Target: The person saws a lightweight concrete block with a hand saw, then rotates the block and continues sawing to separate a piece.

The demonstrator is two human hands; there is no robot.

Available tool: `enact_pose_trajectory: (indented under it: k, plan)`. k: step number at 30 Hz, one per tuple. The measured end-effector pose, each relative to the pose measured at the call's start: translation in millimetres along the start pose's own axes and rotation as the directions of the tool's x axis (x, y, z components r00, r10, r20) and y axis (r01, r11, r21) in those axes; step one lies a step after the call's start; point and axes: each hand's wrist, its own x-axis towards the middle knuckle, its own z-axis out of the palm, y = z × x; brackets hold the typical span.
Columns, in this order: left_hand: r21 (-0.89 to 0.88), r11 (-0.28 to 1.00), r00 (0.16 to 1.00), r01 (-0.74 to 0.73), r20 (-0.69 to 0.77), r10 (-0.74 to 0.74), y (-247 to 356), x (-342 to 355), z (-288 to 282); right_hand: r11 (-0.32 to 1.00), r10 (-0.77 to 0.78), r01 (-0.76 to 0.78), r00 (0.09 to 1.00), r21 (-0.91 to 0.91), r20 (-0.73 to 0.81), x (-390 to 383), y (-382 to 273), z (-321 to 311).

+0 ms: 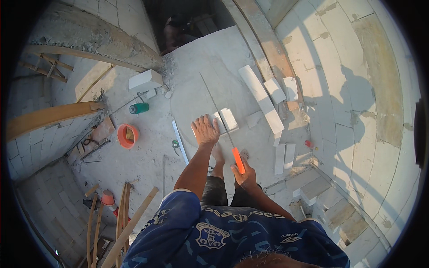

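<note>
A handsaw with an orange handle point(238, 160) is gripped in my right hand point(246, 176), its long thin blade pointing away and up to the left. The blade crosses a small white lightweight block point(229, 119) on the floor, with block showing on both sides; whether the cut goes all the way through, I cannot tell. My left hand point(206, 130) lies flat with fingers outstretched on the part left of the blade, covering most of it. My bare feet are close to the block, one on each side of the saw handle.
A metal straightedge point(180, 142) and a green tape measure point(175, 144) lie to the left. Beyond are an orange bucket point(128, 136), a green bottle point(139, 108) and a white block point(145, 80). Long white blocks point(262, 99) lie right. Someone point(175, 33) is in the dark opening ahead.
</note>
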Motion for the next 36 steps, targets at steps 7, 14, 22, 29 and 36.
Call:
enact_pose_trajectory:
  k: [7, 14, 22, 29, 36]
  plan:
    - [-0.013, 1.000, 1.000, 0.011, -0.009, -0.012, 2, -20, 5, 1.000, -0.003, 0.004, 1.000, 0.016, -0.031, -8, -3, -10]
    - [-0.008, 1.000, 0.998, 0.000, -0.069, -0.001, 3, -36, 11, 0.989, 0.151, -0.150, 0.987, -0.015, 0.050, -17, -4, -19]
    - [-0.014, 1.000, 0.996, -0.010, -0.083, 0.009, 4, -44, 15, 0.999, 0.035, -0.035, 0.999, -0.018, 0.032, -26, 1, -23]
    - [-0.027, 1.000, 0.997, 0.004, -0.075, -0.006, 8, -61, 19, 0.995, 0.079, -0.073, 0.994, -0.068, 0.077, -36, 6, -30]
    - [-0.044, 0.999, 0.998, 0.002, -0.066, -0.005, 9, -68, 19, 0.992, 0.119, -0.115, 0.987, -0.042, 0.104, -42, 6, -34]
